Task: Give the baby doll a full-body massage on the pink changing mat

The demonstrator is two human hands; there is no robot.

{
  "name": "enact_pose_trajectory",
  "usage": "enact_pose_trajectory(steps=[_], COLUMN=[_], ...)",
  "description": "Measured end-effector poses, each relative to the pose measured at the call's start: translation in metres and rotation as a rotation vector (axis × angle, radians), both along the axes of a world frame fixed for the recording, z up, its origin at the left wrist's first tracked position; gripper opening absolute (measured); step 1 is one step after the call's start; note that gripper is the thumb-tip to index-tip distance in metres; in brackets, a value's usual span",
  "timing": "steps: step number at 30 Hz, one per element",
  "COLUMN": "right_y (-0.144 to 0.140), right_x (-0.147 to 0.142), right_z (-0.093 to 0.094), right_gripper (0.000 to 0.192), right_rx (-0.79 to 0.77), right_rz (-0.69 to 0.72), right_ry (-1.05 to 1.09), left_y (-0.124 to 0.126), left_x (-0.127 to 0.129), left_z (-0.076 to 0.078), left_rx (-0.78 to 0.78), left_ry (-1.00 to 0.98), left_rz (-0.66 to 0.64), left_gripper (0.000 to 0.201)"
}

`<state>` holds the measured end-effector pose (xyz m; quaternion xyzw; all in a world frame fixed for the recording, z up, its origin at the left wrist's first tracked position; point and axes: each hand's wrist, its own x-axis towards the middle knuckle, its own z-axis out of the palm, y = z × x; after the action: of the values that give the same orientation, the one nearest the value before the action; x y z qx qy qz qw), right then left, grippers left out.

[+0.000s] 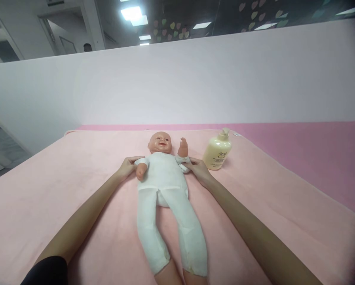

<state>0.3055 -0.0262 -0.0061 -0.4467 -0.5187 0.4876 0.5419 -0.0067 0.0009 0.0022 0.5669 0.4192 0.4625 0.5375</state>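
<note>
Pink fleece blanket point(61, 190) covers the surface in front of you, and a baby doll point(165, 186) in a white bodysuit lies on its back in the middle of it, head pointing away from you and legs running toward the lower edge of the view. Your left hand point(126, 166) rests at the doll's shoulder on your left side, fingers curled lightly around the short sleeve there, touching the cloth rather than clamping it. Your right hand point(198, 168) is at the doll's other arm, fingers closed on the bunched white sleeve just below the raised plastic forearm, which stands upright with its palm open. Both of your forearms stretch out along either side of the doll's body. A cream-coloured pump bottle point(217, 152) of lotion lies tilted on the blanket just beside your right hand, not touching it. Behind the blanket rises a pale partition wall point(195, 79).
</note>
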Motion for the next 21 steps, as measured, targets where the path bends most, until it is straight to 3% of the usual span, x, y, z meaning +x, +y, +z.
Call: enact_pose_trajectory(steps=[7, 21], right_y=[-0.0003, 0.0027], right_x=[0.0069, 0.0080], right_z=[-0.0004, -0.0043], right_gripper=[0.024, 0.040], right_rx=[0.000, -0.024], right_rz=[0.023, -0.007], right_ry=[0.013, 0.009], left_y=[-0.0005, 0.0010], left_x=[-0.0004, 0.0013], left_z=[0.0027, 0.0006], left_rx=[-0.033, -0.018], left_ry=[-0.030, -0.021], left_rz=[-0.009, 0.050], left_gripper=[0.046, 0.033])
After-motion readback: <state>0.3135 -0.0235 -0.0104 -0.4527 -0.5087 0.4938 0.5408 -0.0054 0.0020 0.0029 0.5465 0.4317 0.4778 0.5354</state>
